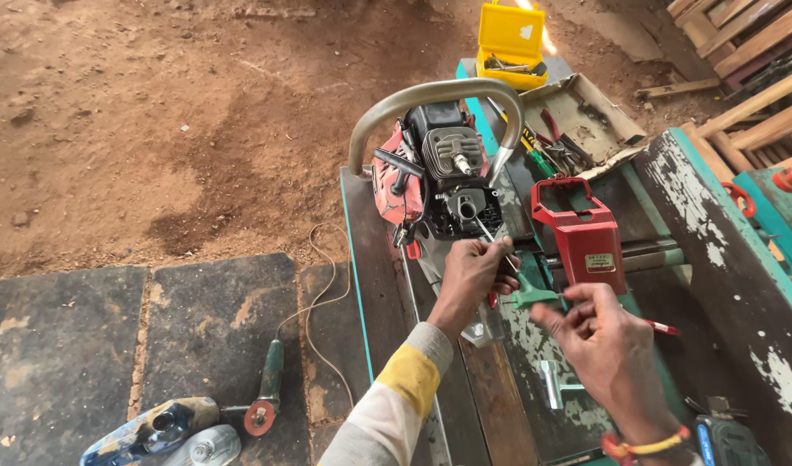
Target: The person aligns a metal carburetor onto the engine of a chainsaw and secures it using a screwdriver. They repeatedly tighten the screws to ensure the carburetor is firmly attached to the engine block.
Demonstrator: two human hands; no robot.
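A stripped chainsaw engine [439, 168] with a grey curved handle bar sits on a worn green workbench [374, 285]. My left hand [473, 276] rests against the engine's lower body and steadies a thin metal shaft that runs up into the engine. My right hand [607, 345] grips the green T-shaped handle [534, 296] of that tool. A red engine cover [581, 229] lies on the bench just right of the engine.
An open yellow tool case [510, 43] stands behind the engine, beside a cardboard tray of pliers and screwdrivers [577, 116]. A metal socket wrench [553, 384] lies on the bench near me. An angle grinder [266, 393] with cord lies on the floor mats at left.
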